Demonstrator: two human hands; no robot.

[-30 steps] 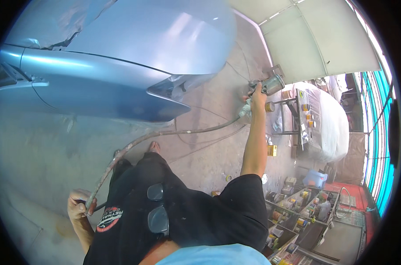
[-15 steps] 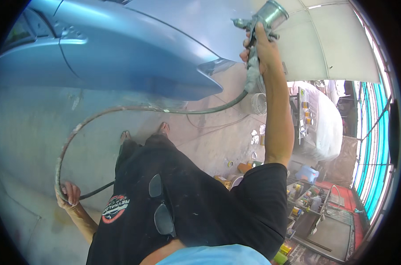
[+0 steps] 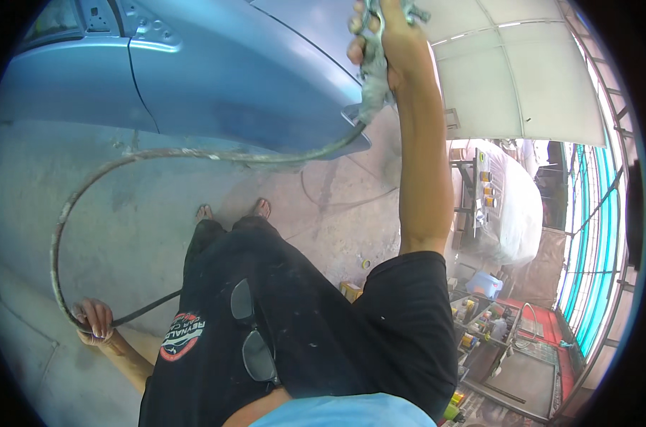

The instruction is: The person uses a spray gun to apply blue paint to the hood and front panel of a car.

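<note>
My right hand point(image 3: 401, 46) is raised at the top edge, fingers wrapped round a spray gun point(image 3: 373, 75). The gun's upper part is cut off by the frame. Its handle is covered in a pale, paint-stained wrap. From the handle's lower end a stained air hose point(image 3: 216, 154) loops left and down to my left hand point(image 3: 95, 318). There the fingers are curled around the hose, low at the left. Just beyond the gun lies the body of a light blue car point(image 3: 223, 78), with a dark panel gap. Whether the gun touches it I cannot see.
Across the top right hangs a pale panel point(image 3: 515, 78). A plastic-covered shape point(image 3: 518, 206) stands beyond a narrow stand with small cans point(image 3: 489, 191). At the lower right is a cluttered bench point(image 3: 515, 377) with a blue container point(image 3: 484, 285). Another hose lies on the concrete floor point(image 3: 323, 242).
My right hand and the spray gun have moved up and left, so the gun's cup has left the frame. My left hand has shifted left with the hose. The car appears farther right.
</note>
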